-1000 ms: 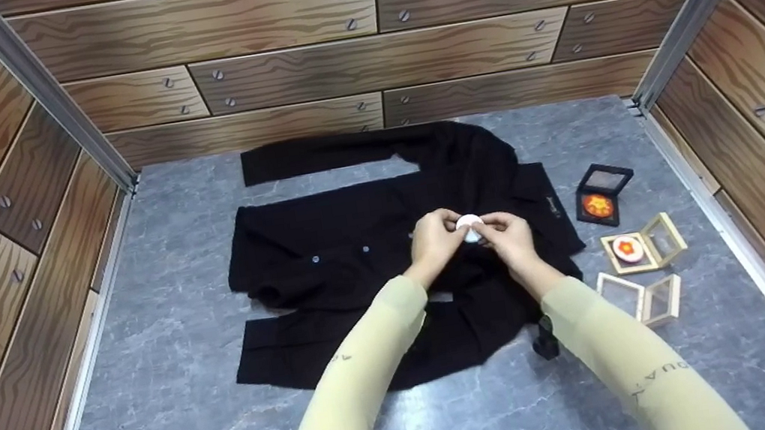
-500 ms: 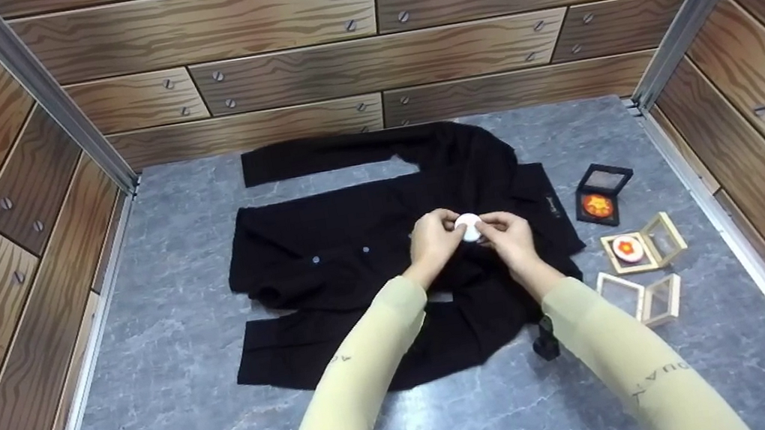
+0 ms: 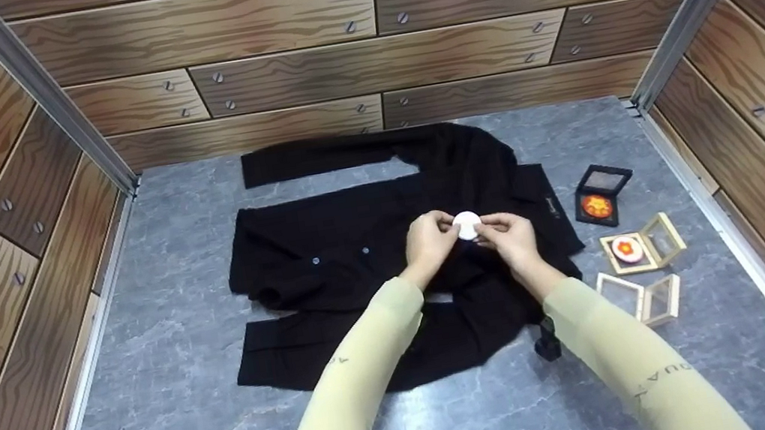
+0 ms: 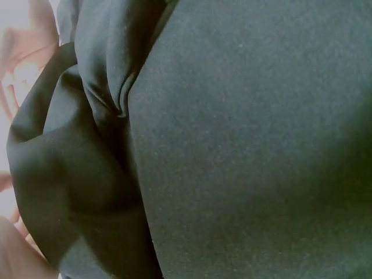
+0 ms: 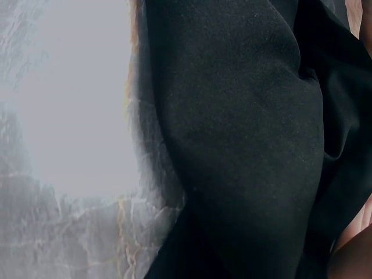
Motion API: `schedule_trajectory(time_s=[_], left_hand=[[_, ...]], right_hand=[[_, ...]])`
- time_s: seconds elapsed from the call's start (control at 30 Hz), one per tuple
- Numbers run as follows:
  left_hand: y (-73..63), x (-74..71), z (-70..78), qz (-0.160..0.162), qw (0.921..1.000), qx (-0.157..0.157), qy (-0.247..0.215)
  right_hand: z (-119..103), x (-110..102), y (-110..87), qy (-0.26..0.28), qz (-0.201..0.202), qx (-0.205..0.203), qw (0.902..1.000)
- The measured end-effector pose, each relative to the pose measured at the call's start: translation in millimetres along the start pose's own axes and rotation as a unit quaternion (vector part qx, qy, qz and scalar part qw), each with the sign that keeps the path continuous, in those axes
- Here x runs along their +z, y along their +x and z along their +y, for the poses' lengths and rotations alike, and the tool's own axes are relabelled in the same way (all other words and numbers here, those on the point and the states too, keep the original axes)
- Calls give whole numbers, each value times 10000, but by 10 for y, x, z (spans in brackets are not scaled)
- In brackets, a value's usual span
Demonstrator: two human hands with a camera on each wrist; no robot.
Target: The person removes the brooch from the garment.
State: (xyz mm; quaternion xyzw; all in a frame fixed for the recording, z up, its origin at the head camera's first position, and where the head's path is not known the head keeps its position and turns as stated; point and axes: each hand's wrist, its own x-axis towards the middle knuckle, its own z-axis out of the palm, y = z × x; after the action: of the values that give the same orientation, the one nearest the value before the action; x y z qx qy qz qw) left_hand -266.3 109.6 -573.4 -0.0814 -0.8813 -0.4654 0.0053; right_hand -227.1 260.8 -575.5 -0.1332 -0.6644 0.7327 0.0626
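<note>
A black button-front garment [image 3: 352, 212] lies spread on the grey marbled surface, its sleeves stretched toward the left. Over its right part, a small white round disc [image 3: 466, 224], badge-like, is pinched between both hands. My left hand [image 3: 428, 248] grips its left edge with thumb and fingers; my right hand [image 3: 515, 240] pinches the right edge. Both wrist views show folds of black cloth [image 4: 93, 145] close up, with only bits of skin at the frame edges. Whether the fingers also hold cloth under the disc cannot be told.
To the right stand an open black case [image 3: 597, 202] with an orange disc, an open gold case [image 3: 644, 248] with a white disc bearing a red flower, and an open pale-framed case [image 3: 657, 299]. Wood-patterned walls [image 3: 301, 75] border the surface.
Both hands stay over the same spot on the garment. The white disc and the left hand have shifted very slightly left, and a little more of the disc's face shows.
</note>
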Motion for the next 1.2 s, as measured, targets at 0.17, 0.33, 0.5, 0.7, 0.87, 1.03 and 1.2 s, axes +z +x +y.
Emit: schedule_trajectory(time_s=[0.17, 0.33, 0.5, 0.7, 0.87, 1.03, 1.2], left_hand=[[3, 1, -1, 59, 10000, -23, 27], [10, 5, 1, 108, 9999, -54, 122], [15, 5, -1, 122, 9998, -55, 168], [16, -1, -16, 86, 9998, -70, 149], [14, -16, -26, 104, 9999, -24, 132], [1, -21, -29, 145, 9998, 2, 144], [-7, -23, -15, 173, 9997, -34, 144]], right_hand=[[-7, -3, 0, 31, 49, 15, 10000], [-1, -17, 10, -179, 122, -113, 9997], [2, -23, 17, -423, 241, -229, 9986], [-1, -30, 11, -605, 230, -310, 9974], [9, -36, 12, -981, 331, -449, 9936], [-34, -22, -17, -1175, 319, -460, 9915], [-22, -28, -2, -1271, 302, -426, 9905]])
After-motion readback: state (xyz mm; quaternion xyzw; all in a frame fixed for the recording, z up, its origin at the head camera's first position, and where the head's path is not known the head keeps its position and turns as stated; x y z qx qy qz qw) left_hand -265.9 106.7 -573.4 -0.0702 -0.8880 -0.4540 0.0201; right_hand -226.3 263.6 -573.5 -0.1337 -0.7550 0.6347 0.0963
